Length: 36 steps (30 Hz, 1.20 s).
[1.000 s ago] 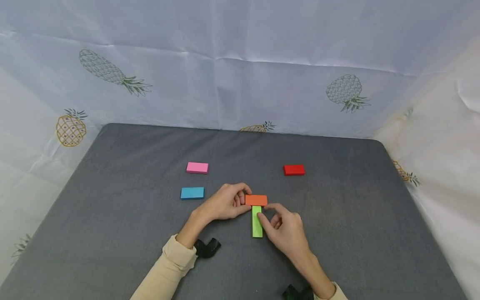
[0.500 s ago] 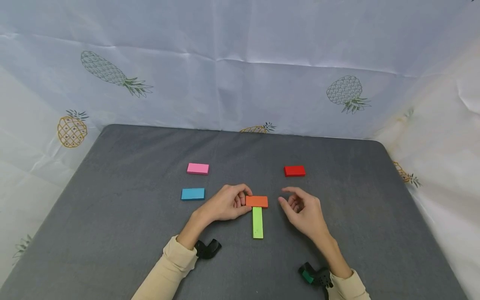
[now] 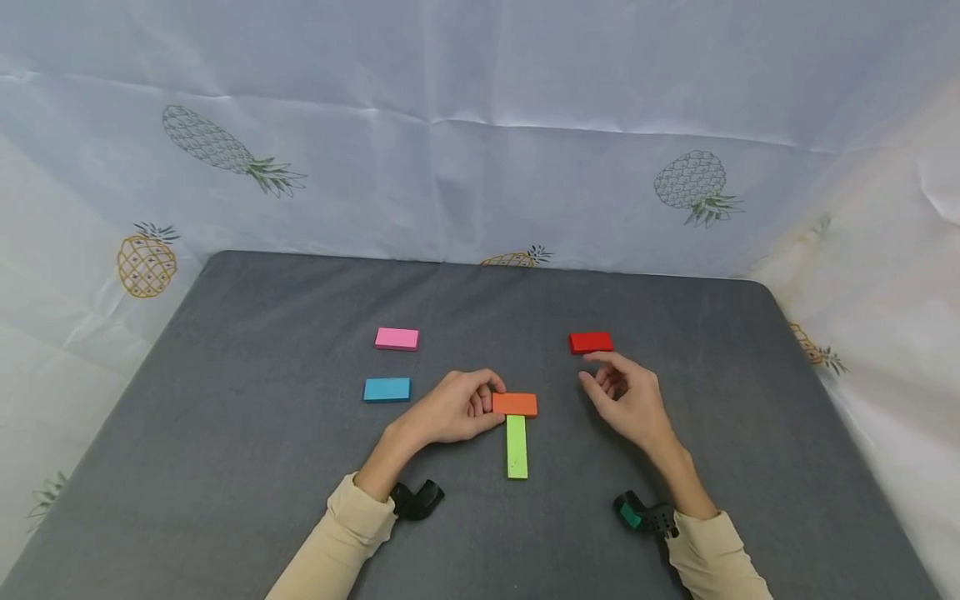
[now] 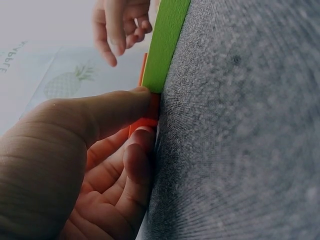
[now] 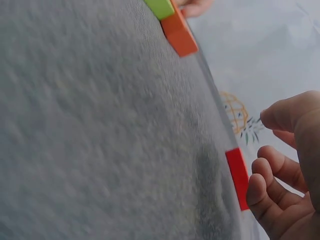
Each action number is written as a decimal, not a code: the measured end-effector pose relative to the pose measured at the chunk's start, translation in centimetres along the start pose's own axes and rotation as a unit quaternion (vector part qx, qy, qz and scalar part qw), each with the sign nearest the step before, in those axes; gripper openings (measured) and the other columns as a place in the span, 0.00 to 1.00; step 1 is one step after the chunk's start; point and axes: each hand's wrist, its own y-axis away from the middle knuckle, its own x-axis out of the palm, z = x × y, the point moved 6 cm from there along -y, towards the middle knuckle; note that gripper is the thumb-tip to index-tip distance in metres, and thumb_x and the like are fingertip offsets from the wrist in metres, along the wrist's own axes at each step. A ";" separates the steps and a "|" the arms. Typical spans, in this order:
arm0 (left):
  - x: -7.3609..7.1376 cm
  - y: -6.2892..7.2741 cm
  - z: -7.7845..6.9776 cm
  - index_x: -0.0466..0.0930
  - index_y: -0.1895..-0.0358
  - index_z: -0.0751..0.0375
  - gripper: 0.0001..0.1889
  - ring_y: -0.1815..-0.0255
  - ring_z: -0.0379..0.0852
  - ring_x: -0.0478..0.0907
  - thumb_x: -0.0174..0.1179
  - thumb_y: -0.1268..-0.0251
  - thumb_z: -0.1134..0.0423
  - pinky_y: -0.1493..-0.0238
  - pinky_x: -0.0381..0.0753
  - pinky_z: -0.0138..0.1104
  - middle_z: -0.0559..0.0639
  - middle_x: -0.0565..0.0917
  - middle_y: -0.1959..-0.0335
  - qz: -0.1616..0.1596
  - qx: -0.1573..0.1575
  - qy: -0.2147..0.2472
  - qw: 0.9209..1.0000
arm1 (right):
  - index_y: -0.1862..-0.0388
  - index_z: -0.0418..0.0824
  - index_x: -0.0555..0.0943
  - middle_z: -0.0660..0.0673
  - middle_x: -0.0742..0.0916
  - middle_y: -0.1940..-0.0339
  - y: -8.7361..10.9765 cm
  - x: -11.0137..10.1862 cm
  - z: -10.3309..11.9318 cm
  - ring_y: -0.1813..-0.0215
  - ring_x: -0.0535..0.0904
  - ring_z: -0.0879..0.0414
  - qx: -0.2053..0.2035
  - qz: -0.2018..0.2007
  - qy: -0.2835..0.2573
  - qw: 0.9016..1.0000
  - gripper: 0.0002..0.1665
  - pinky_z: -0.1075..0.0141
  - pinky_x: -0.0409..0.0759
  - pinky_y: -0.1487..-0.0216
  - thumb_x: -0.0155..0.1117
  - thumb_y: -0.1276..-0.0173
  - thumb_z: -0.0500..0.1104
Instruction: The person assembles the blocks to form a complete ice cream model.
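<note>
In the head view, an orange block [image 3: 514, 405] lies crosswise against the far end of a light green block [image 3: 517, 447], forming a T. My left hand [image 3: 459, 407] pinches the orange block's left end between thumb and fingers; the left wrist view shows the thumb [image 4: 117, 110] close to the green block. My right hand [image 3: 632, 398] hovers just in front of the red block [image 3: 591, 342], fingers loosely bent and holding nothing. From the right wrist, the red block [image 5: 237, 177] appears beyond the fingers, with a gap between thumb and fingertips.
A pink block [image 3: 397, 338] and a blue block [image 3: 387, 390] lie flat to the left of my left hand. Grey cloth covers the table [image 3: 285, 467]. Behind it hangs a white curtain [image 3: 480, 183] with pineapple prints.
My right hand has left the green and orange blocks and moved right and away from me, to the red block. My left hand stays at the orange block.
</note>
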 end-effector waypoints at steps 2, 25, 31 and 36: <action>0.0 0.0 0.0 0.80 0.47 0.64 0.15 0.76 0.31 0.73 0.69 0.35 0.67 0.68 0.79 0.25 0.48 0.81 0.70 0.000 0.001 0.002 1.000 | 0.52 0.33 0.85 0.46 0.82 0.77 -0.2 -0.1 -0.3 0.76 0.73 0.67 -0.002 -0.003 0.004 1.000 0.17 0.78 0.73 0.73 0.74 0.41 0.28; 0.0 0.1 -0.1 0.80 0.48 0.64 0.14 0.76 0.30 0.73 0.68 0.35 0.68 0.68 0.79 0.25 0.49 0.81 0.70 -0.003 0.008 0.002 1.000 | 0.50 0.34 0.86 0.43 0.82 0.70 -2.5 -1.4 -3.7 0.72 0.73 0.69 0.022 0.021 -0.010 0.999 0.15 0.81 0.74 0.69 0.73 0.37 0.30; 0.0 0.1 0.0 0.80 0.48 0.65 0.14 0.76 0.30 0.73 0.68 0.35 0.68 0.68 0.79 0.25 0.49 0.81 0.70 -0.004 0.012 0.002 1.000 | 0.51 0.34 0.86 0.41 0.81 0.69 -2.9 -1.6 -4.1 0.71 0.71 0.69 0.021 0.017 0.000 1.000 0.16 0.80 0.70 0.69 0.74 0.39 0.30; 0.0 0.1 0.0 0.80 0.48 0.65 0.15 0.76 0.30 0.73 0.68 0.35 0.68 0.68 0.79 0.25 0.49 0.81 0.70 -0.005 0.013 0.002 1.000 | 0.52 0.35 0.86 0.40 0.79 0.69 -3.1 -1.5 -4.7 0.71 0.69 0.68 0.031 0.027 0.024 0.999 0.14 0.78 0.69 0.70 0.73 0.37 0.31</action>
